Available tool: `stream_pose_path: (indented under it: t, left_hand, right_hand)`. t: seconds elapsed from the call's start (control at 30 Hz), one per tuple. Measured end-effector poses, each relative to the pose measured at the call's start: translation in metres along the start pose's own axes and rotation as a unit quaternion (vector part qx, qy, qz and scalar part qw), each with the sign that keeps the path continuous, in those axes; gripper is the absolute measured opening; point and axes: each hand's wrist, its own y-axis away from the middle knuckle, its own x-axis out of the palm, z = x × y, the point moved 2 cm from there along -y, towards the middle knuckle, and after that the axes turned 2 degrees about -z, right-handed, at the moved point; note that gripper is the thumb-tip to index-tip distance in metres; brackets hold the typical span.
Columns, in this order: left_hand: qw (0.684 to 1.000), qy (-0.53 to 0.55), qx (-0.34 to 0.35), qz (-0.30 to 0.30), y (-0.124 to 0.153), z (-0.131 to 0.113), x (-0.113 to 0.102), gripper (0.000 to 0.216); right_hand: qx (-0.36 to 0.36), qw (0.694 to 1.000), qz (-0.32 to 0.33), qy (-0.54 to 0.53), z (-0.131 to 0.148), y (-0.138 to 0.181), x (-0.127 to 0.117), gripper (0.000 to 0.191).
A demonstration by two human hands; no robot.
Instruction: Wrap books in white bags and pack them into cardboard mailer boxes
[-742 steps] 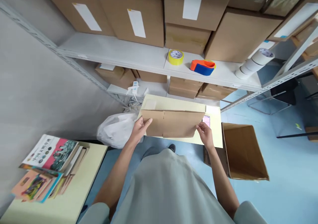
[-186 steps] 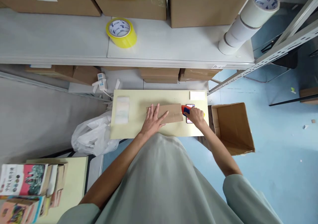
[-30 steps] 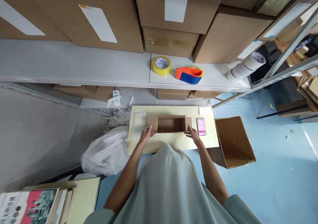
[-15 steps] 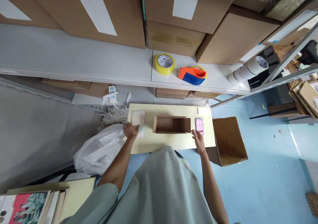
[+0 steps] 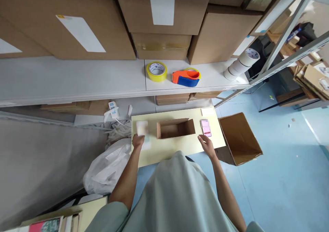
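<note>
On the left of the pale table (image 5: 169, 148), my left hand (image 5: 138, 141) is closed at the lower edge of a flat white packet (image 5: 142, 128). A paler, partly see-through piece (image 5: 146, 143) lies just below that packet. An open, narrow cardboard box (image 5: 176, 131) stands in the middle of the table, its inside brown with no contents showing. My right hand (image 5: 206, 145) is over the table's right part, fingers loosely apart and holding nothing. Just beyond its fingertips lies a phone (image 5: 206, 128) with a lit pink screen.
The shelf (image 5: 108, 76) ahead carries large cartons (image 5: 164, 48), a yellow tape roll (image 5: 156, 71), an orange-and-blue tape dispenser (image 5: 186, 78) and stacked white rolls (image 5: 241, 64). A big open carton (image 5: 240, 139) stands right of the table. A white plastic bag (image 5: 108, 168) sits at left.
My left hand has closed at the white packet's lower edge from a looser, spread pose. My right hand stays near the phone. The whole view has tilted and shifted slightly.
</note>
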Motion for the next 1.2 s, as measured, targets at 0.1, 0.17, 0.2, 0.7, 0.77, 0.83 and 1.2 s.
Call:
stream_pose_path:
  t: [0.1,0.17,0.2,0.7,0.77,0.83,1.2]
  left_hand:
    - [1.0,0.016,0.003,0.007,0.015,-0.008,-0.012,0.035]
    - [0.997,0.058,0.032,0.027,0.03,-0.017,-0.025,0.042]
    - [0.993,0.097,0.051,0.048,0.039,-0.023,-0.031,0.049]
    - [0.933,0.219,0.184,0.216,0.162,-0.135,0.007,0.088]
    - [0.936,0.201,0.198,0.211,0.162,-0.136,0.018,0.079]
    - [0.939,0.148,0.235,0.201,0.159,-0.134,0.024,0.065]
    - [0.889,-0.128,0.438,0.042,0.141,-0.072,0.029,0.018]
  right_hand:
    - [-0.034,0.999,-0.013,-0.005,0.022,-0.006,0.002,0.069]
    - [-0.061,0.998,-0.013,-0.016,0.038,-0.008,0.007,0.065]
    - [-0.071,0.997,-0.004,-0.024,0.047,-0.009,0.012,0.063]
    - [-0.119,0.965,0.171,-0.157,0.095,-0.02,0.086,0.055]
    - [-0.134,0.976,0.139,-0.104,0.096,-0.028,0.072,0.049]
    - [-0.176,0.976,0.12,-0.035,0.104,-0.037,0.055,0.04]
    - [-0.357,0.793,0.213,0.445,0.167,-0.074,0.049,0.033]
